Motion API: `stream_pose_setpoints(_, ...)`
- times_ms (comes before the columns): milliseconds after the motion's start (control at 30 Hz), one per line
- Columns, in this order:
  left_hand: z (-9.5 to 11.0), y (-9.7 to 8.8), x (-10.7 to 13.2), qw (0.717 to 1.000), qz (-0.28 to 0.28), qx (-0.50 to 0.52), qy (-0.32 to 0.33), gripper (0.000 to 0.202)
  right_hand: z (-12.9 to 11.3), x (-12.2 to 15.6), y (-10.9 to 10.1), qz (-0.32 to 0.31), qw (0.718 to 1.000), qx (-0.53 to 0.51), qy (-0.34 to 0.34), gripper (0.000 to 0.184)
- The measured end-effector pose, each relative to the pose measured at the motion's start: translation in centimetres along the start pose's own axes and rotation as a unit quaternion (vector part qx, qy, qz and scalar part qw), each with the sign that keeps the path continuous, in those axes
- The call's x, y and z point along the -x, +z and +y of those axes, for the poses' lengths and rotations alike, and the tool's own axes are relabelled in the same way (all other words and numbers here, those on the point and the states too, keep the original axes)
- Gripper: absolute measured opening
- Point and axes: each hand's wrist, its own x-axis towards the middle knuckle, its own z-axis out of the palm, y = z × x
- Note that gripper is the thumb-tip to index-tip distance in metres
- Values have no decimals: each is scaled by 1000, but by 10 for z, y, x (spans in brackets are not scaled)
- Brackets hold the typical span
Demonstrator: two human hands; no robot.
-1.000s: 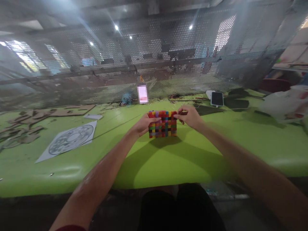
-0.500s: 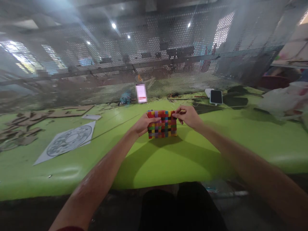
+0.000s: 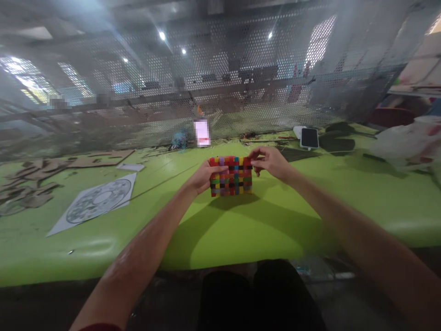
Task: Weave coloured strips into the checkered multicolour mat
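Note:
A small woven mat of many coloured strips (image 3: 233, 179) stands upright over the green table (image 3: 241, 230), held between both hands. My left hand (image 3: 203, 177) grips its left edge, thumb across the front. My right hand (image 3: 270, 162) pinches the mat's top right corner with fingers curled.
A printed sheet with a round pattern (image 3: 98, 202) lies at the left, with brown cardboard cut-outs (image 3: 37, 177) behind it. A phone (image 3: 309, 138) and dark flat pieces (image 3: 339, 145) lie at the back right. A perforated metal screen (image 3: 220, 82) closes the far edge.
Both hands and the mat have risen slightly and shifted a little left; the grip is unchanged.

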Motion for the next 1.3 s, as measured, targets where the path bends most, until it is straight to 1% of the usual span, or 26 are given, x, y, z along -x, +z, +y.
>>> stream_pose_setpoints(100, -1, -2, -1, 1000, 8, 8, -5, 39, -2, 0, -3, -10, 1000, -9, -8, 26)
stream_pose_setpoints(233, -2, -5, -4, 1000, 24, 2, 5, 36, -4, 1, -5, 14, 1000, -3, -20, 27)
stream_pose_setpoints(300, -2, -8, -4, 1000, 18, -3, 16, 39, -6, 1, -6, 15, 1000, 5, -19, 28)
stream_pose_setpoints(433, 1, -14, -2, 999, -6, -31, 38, 45, -10, 3, -10, -25, 999, -4, -25, 29)
stream_pose_setpoints(567, 4, -19, 0, 996, -11, -60, 59, 49, -14, 4, -11, -60, 996, -38, -54, 34)
stream_pose_setpoints(667, 6, -21, 1, 994, -17, -72, 75, 45, -16, 5, -9, -74, 994, -46, -59, 34)
stream_pose_setpoints(867, 8, -24, 1, 994, -36, -76, 76, 40, -19, 6, -8, -107, 992, -45, -46, 42)
stream_pose_setpoints(967, 7, -26, 0, 991, -47, -90, 85, 37, -19, 6, -8, -122, 991, -36, -46, 42)
stream_pose_setpoints(1100, 6, -30, -3, 986, -53, -123, 94, 35, -18, 6, -8, -118, 991, -8, -54, 37)
stream_pose_setpoints(1300, 5, -29, -3, 989, -37, -115, 86, 43, -12, 4, -7, -90, 994, 26, -51, 37)
